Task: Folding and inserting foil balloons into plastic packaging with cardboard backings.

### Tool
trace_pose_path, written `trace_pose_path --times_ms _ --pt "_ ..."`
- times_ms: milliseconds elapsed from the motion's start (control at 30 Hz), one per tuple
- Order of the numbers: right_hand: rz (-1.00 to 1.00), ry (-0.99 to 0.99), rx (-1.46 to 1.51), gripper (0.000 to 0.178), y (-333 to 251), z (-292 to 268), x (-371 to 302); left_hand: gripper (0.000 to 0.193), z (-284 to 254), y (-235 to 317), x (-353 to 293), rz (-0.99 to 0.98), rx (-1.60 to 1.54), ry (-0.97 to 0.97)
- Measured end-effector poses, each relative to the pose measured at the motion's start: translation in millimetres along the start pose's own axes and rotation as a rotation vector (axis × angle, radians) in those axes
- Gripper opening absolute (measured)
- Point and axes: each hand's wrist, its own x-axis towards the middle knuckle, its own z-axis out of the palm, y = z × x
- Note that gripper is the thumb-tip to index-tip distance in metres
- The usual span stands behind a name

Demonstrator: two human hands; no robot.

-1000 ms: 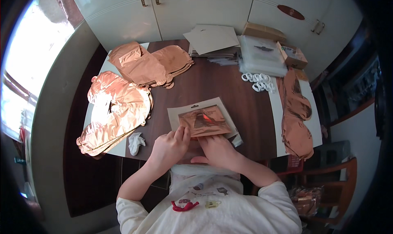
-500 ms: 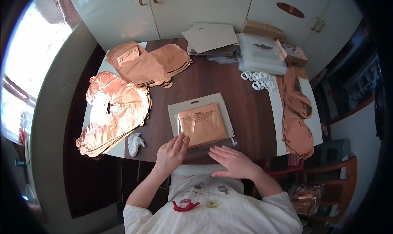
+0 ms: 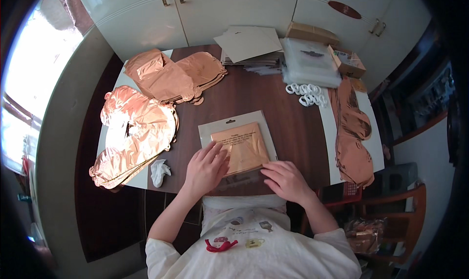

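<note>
In front of me on the table lies a clear plastic bag [image 3: 238, 180] with a hanging slot. Inside it, a folded copper-coloured foil balloon [image 3: 246, 149] rests against a pale card [image 3: 210, 128]. My left hand [image 3: 207, 167] lies over the bag's left side, its fingers stretched across the edge of the folded foil. At the lower right corner of the bag is my right hand [image 3: 288, 181], fingers extended and thumb apart, the fingertips touching the corner. Neither hand has lifted the bag off the table.
Flat copper foil balloons [image 3: 141, 118] are piled at the left, and another stack [image 3: 354, 147] lies at the right. A crumpled white cloth [image 3: 159, 172] sits near the front edge. Farther back are pale cards [image 3: 249, 44], plastic bags [image 3: 310, 64], white rings [image 3: 307, 94] and a small box [image 3: 349, 61].
My left hand has slid up and over the bag's left side. My right hand has moved right to the lower right corner of the bag, its fingers still extended.
</note>
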Motion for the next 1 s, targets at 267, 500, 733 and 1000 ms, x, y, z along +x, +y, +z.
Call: trace_pose_path --times_ms 267,500,733,1000 --pt "-0.096 -0.124 -0.120 0.064 63.2 10.5 60.1 0.093 39.7 -18.1 26.9 0.100 -0.019 -0.267" --pt "-0.104 -0.439 -0.246 0.121 80.6 2.0 88.7 0.098 41.2 -23.7 25.1 0.122 0.043 -0.290" --pt "-0.135 -0.339 -0.085 0.078 124.0 -6.7 121.6 0.099 41.1 -23.3 22.0 0.109 0.077 -0.320" --pt "0.020 0.195 -0.628 0.015 208.7 7.2 202.5 0.098 43.9 -21.6 22.7 0.089 0.103 -0.327"
